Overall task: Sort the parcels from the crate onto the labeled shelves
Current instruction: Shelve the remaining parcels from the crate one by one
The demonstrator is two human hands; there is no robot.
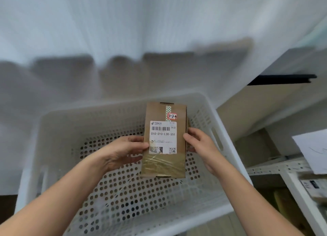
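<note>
A brown cardboard parcel (165,165) hangs above the white perforated crate (74,122), label side up. Its white shipping label reads 010-010-L30-551, and a red-edged sticker near the top reads 3-24. My left hand (122,151) grips the parcel's left edge, thumb on the label. My right hand (200,141) grips its right edge. The crate's holed floor shows below the parcel, with no other parcel visible in it.
A white metal shelf unit (283,166) stands at the right, with a sheet of paper (313,150) and blurred boxes on it. A white curtain (123,32) hangs behind the crate. A dark bar (283,79) juts out at the upper right.
</note>
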